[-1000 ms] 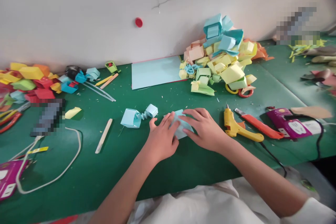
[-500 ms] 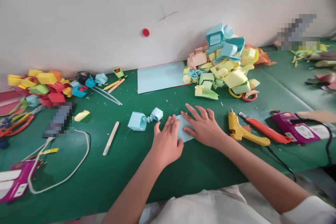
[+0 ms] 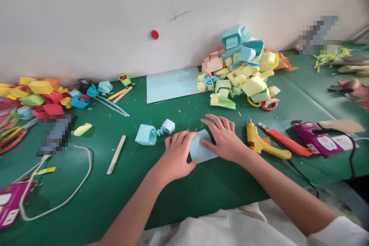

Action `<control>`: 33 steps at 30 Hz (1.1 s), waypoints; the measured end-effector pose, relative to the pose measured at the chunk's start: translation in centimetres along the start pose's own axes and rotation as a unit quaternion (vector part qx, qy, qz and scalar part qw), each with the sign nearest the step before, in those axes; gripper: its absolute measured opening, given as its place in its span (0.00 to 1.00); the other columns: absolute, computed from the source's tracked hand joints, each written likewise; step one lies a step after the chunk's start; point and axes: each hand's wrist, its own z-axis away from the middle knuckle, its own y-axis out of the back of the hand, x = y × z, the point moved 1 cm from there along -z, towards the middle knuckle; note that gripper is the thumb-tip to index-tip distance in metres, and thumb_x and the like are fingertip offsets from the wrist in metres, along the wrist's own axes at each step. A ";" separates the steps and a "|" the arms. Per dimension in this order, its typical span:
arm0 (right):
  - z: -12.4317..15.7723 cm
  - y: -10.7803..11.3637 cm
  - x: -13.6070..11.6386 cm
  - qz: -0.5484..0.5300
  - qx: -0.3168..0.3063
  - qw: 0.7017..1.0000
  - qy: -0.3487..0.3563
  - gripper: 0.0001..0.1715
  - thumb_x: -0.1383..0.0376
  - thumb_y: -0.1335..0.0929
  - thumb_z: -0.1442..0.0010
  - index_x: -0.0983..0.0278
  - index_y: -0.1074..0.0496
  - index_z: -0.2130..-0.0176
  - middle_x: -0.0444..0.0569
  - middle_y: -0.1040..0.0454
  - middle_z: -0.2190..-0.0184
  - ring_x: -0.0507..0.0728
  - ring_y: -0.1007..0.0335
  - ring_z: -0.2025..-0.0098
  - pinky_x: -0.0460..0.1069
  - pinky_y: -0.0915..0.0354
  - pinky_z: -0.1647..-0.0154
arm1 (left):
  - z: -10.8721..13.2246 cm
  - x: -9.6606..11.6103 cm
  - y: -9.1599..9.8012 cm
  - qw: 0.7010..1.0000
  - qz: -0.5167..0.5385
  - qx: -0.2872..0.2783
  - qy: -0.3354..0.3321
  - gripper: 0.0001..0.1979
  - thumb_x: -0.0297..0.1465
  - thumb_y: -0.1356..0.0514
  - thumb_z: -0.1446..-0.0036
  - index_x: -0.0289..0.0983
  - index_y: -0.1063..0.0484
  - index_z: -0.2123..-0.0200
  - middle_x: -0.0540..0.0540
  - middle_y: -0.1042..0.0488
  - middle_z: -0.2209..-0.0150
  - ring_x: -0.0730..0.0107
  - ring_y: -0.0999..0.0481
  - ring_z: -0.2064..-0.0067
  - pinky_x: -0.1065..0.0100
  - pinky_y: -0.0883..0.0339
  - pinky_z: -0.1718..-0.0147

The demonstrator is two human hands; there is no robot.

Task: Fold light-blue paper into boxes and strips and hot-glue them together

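A light-blue sheet of paper [image 3: 202, 150] lies between my hands on the green tabletop, its upper edge slightly bent up. My left hand [image 3: 180, 153] grips its left side, fingers curled over the edge and thumb at the lower corner. Across the right side rests my right hand [image 3: 223, 136], fingers spread and thumb touching the paper; part of the sheet is hidden beneath it. Just left of my left hand sits a light-blue folded paper piece [image 3: 146, 135], two boxes joined by a zigzag strip.
A wooden stick [image 3: 116, 155] lies to the left. On the right are a yellow glue gun [image 3: 261, 144], a red utility knife [image 3: 289, 142] and a purple box [image 3: 313, 138]. Folded-paper piles [image 3: 245, 71] stand by the wall, beside a blue sheet [image 3: 171, 84]. A white cable [image 3: 88, 173] loops at left.
My left hand has moved slightly left and curled its fingers at the paper's edge. More of the paper shows, now slightly bent. The view has shifted a little to the right.
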 end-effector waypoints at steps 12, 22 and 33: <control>0.5 1.5 -0.3 -0.359 -0.020 0.922 -0.144 0.11 0.62 0.29 0.42 0.58 0.27 0.57 0.46 0.22 0.59 0.59 0.26 0.57 0.53 0.32 0.56 | -0.6 -0.5 -0.9 0.906 0.401 0.077 0.114 0.35 0.30 0.39 0.39 0.45 0.48 0.31 0.40 0.30 0.43 0.64 0.22 0.55 0.61 0.26 0.55; 1.5 2.3 -0.3 -0.448 -0.051 0.880 -0.148 0.11 0.58 0.30 0.39 0.61 0.24 0.59 0.46 0.23 0.63 0.57 0.28 0.62 0.51 0.35 0.62 | -1.4 0.6 -0.7 0.852 0.506 0.048 0.121 0.24 0.29 0.40 0.40 0.38 0.30 0.40 0.42 0.20 0.51 0.60 0.20 0.50 0.63 0.26 0.52; 0.8 3.3 -1.2 -0.398 -0.038 0.913 -0.087 0.05 0.63 0.31 0.38 0.60 0.23 0.62 0.45 0.22 0.65 0.55 0.29 0.63 0.51 0.34 0.61 | -1.7 1.5 0.2 0.927 0.351 0.052 0.118 0.16 0.32 0.44 0.35 0.42 0.23 0.47 0.47 0.19 0.55 0.62 0.20 0.55 0.65 0.29 0.58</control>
